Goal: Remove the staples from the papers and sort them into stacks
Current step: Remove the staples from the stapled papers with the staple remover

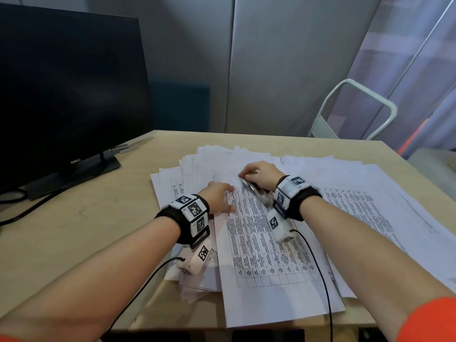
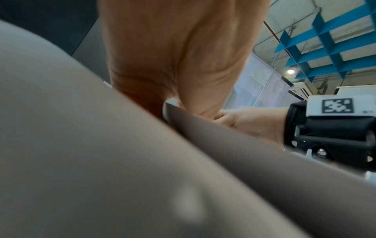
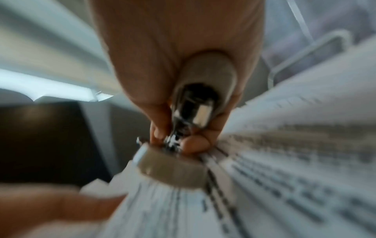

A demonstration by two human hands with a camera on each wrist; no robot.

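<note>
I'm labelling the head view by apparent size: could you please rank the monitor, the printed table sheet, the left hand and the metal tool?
Largest to smallest, as they look:
1. monitor
2. table sheet
3. left hand
4. metal tool, partly hidden in the right hand, so its full size is unsure.

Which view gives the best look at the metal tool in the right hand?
The right wrist view: the metal tool fills the centre, pinched by the right hand above the papers. The head view shows it small; the left wrist view hides it.
</note>
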